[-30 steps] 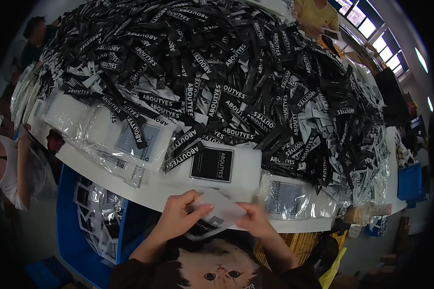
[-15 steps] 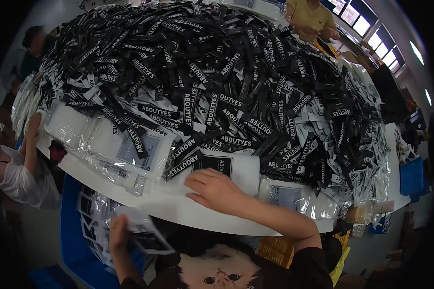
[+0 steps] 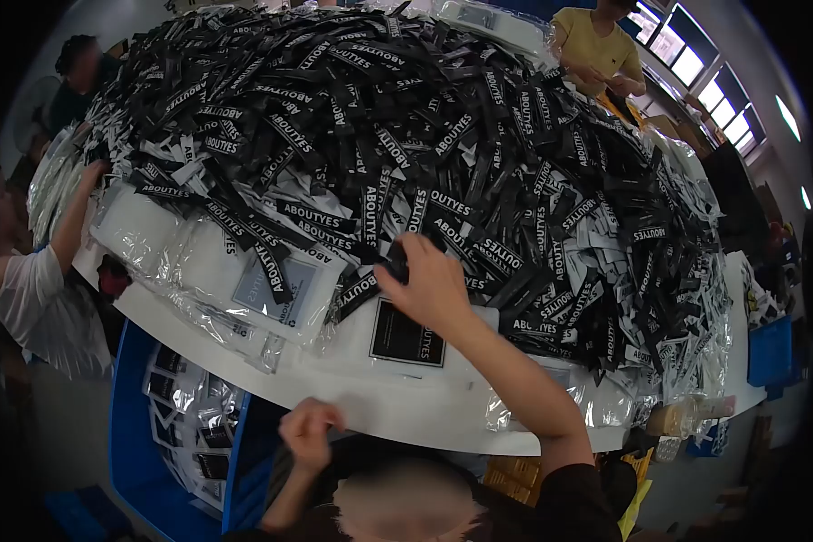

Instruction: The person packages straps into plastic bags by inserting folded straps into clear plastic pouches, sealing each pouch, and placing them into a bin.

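Observation:
My right hand (image 3: 429, 285) reaches to the near edge of the heap of black printed strips (image 3: 334, 117), its thumb and fingers closing round a dark strip. Below it lies a stack of frosted bags with a black printed label (image 3: 406, 336) on the white table (image 3: 352, 406). My left hand (image 3: 310, 429) hovers by the table's front edge, fingers curled and somewhat blurred; whether it holds anything does not show. A clear-wrapped pack with a grey label (image 3: 271, 285) lies left of my right hand.
A blue bin (image 3: 135, 443) holding labelled bags stands below the table at left. A co-worker in yellow (image 3: 596, 45) is across the table; another in white (image 3: 41, 307) reaches in from the left. Yellow crates (image 3: 515, 477) are under the front edge.
My left hand has moved from the bin toward the table edge, and the bag it held is gone from it. My right hand has moved up from the frosted bags to the strips.

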A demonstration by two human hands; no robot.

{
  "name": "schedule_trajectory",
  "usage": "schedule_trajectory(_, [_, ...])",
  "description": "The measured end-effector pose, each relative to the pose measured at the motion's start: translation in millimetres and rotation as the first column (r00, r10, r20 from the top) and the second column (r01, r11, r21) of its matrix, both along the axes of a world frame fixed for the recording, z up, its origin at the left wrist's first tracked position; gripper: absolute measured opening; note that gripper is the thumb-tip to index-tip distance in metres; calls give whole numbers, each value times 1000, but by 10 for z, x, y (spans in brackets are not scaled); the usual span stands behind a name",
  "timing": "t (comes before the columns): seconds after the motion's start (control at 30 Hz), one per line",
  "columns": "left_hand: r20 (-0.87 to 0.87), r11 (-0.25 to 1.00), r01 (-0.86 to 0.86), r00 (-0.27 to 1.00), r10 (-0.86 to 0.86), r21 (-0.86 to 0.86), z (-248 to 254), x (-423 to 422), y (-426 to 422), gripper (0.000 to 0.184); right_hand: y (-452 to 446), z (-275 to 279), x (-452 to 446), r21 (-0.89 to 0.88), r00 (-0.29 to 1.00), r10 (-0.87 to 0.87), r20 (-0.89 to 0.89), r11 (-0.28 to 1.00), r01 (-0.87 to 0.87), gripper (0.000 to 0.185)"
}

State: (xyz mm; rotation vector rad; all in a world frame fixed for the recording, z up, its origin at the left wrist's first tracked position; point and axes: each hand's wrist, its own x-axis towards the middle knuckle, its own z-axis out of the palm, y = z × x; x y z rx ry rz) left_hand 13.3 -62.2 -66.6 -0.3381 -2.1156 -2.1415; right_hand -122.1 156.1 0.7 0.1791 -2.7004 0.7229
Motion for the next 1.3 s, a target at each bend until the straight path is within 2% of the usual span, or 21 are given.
schedule_trajectory(0.03, [-123, 958, 173, 971, -205, -228, 117, -119, 237, 12, 53, -33, -124, 85, 994, -109, 11, 991, 107, 31])
schedule_trajectory(0.07, [-211, 884, 295, 898, -386, -363, 237, -212, 490, 17, 85, -133, -223, 141, 979, -165, 122, 979, 148, 31])
schedule_trajectory(0.17, [-392, 828, 307, 768, -507, -470, 261, -405, 1032, 22, 151, -176, -318, -61, 930, -85, 356, 992, 114, 28])
schedule_trajectory(0.23, [-345, 745, 158, 812, -472, -648, 170, -441, 1142, 29, 231, -195, -286, -250, 988, -70, 140, 963, 104, 24])
schedule_trajectory(0.3, [-330, 766, 188, 821, -466, -615, 100, -468, 1096, 29, 319, -11, -187, -408, 982, -96, -164, 913, 21, 18])
schedule_trajectory(0.37, [-303, 778, 225, 830, -469, -586, 75, -505, 1034, 28, 403, 162, -60, -694, 980, -195, -52, 712, 105, 13])
schedule_trajectory(0.5, [-241, 815, 195, 895, -375, -545, 120, -497, 1008, 20, 523, 502, 298, -916, 953, -167, -254, 359, -181, 19])
schedule_trajectory(0.63, [63, 866, 210, 977, -204, -454, 216, -543, 957, 10, 580, 471, 1130, -906, 932, 213, -292, -373, -199, 20])
schedule_trajectory(0.67, [32, 954, 208, 978, -206, -217, 196, -551, 987, 13, 445, 330, 1312, -915, 932, 108, -347, -258, -311, 18])
schedule_trajectory(0.73, [-93, 936, 259, 953, -288, -239, 158, -603, 990, 14, 181, -27, 1593, -920, 925, 30, -378, 101, -379, 15])
schedule_trajectory(0.8, [-215, 915, 298, 908, -360, -271, 128, -607, 935, 15, 87, -335, 1843, -844, 987, 21, -159, 516, -147, 13])
schedule_trajectory(0.83, [-19, 896, 315, 941, -337, -313, 118, -590, 890, 14, 49, -479, 1958, -735, 999, -43, 21, 677, 45, 14])
schedule_trajectory(0.9, [241, 930, 264, 949, -204, -255, 147, -527, 887, 10, -8, -647, 2007, -750, 979, -145, -142, 662, -10, 11])
schedule_trajectory(0.93, [249, 927, 269, 947, -205, -261, 196, -469, 892, 10, -51, -623, 1997, -802, 933, -206, -294, 584, -124, 10])
schedule_trajectory(0.97, [22, 941, 153, 988, -153, -302, 266, -421, 891, 9, -88, -600, 1990, -825, 855, -287, -431, 508, -246, 10])
schedule_trajectory(1.0, [-215, 950, 33, 971, -104, -311, 352, -394, 902, 13, -53, -581, 1997, -777, 943, -192, -271, 622, -96, 9])
schedule_trajectory(1.07, [-433, 957, 38, 886, -164, -286, 559, -343, 944, 25, -35, -762, 2099, -781, 969, -190, -155, 625, -3, 11])
schedule_trajectory(1.1, [-466, 943, 76, 855, -230, -325, 555, -293, 919, 39, -23, -787, 2114, -770, 986, -167, -28, 632, 85, 14])
schedule_trajectory(1.17, [-473, 907, 111, 824, -312, -405, 607, -189, 894, 41, -23, -758, 2145, -755, 976, -213, -36, 646, 113, 17])
schedule_trajectory(1.23, [-471, 813, 154, 749, -467, -561, 665, -127, 876, 47, -12, -709, 2112, -899, 943, -259, 208, 329, 289, 17])
schedule_trajectory(1.3, [-438, 773, 209, 722, -535, -600, 568, -106, 842, 47, 107, -428, 2089, -912, 951, -170, 257, 282, 297, 19])
